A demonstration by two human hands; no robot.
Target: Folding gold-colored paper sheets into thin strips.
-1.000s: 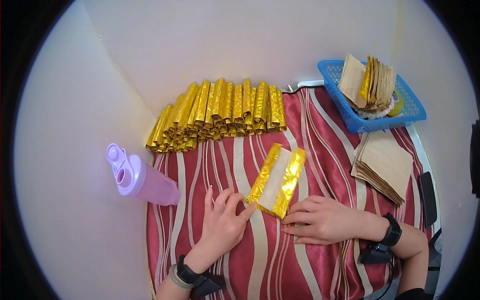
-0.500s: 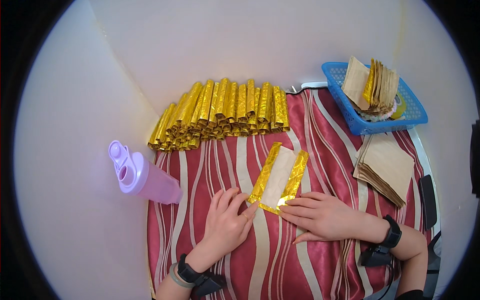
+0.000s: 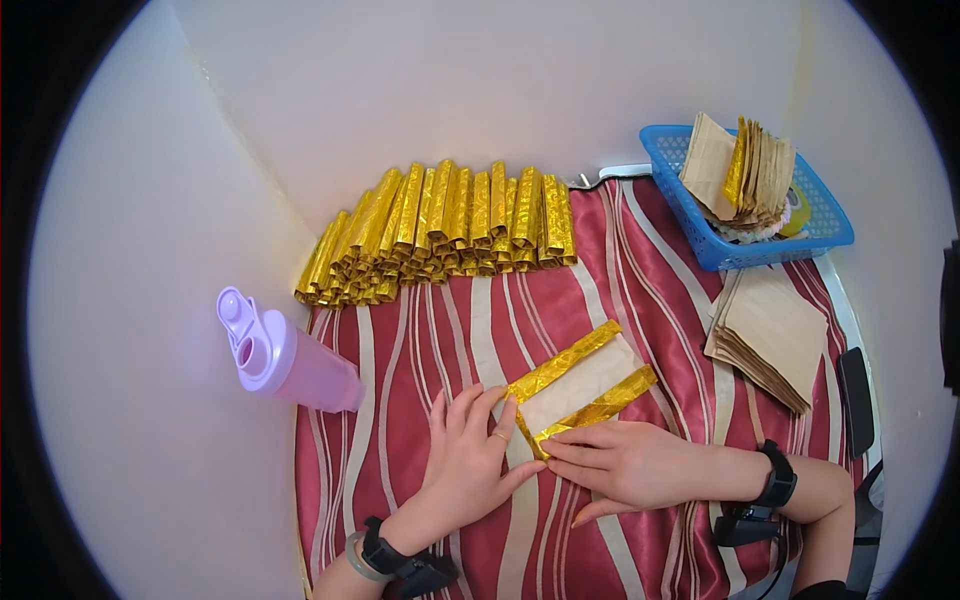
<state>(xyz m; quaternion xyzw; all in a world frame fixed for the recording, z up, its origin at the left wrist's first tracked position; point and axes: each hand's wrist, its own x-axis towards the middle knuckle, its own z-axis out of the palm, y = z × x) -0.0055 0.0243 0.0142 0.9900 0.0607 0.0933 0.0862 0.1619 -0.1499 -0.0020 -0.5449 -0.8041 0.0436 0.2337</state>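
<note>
Touches, with the left hand (image 3: 465, 445), unclenched and fingers spread, the left corner of a rectangular gold foil sheet with pale centre (image 3: 580, 388), lying aslant on maroon-and-cream striped cloth (image 3: 446, 345). Rests the right hand (image 3: 625, 462), flattened and fingers extended, on the sheet's nearest corner, well apart from stacked slim gold foil tubes (image 3: 448, 215).

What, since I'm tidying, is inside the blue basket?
Brown papers, a gold strip among them, something whitish and something yellow-green. What the papers cover in the basket can't be seen.
</note>
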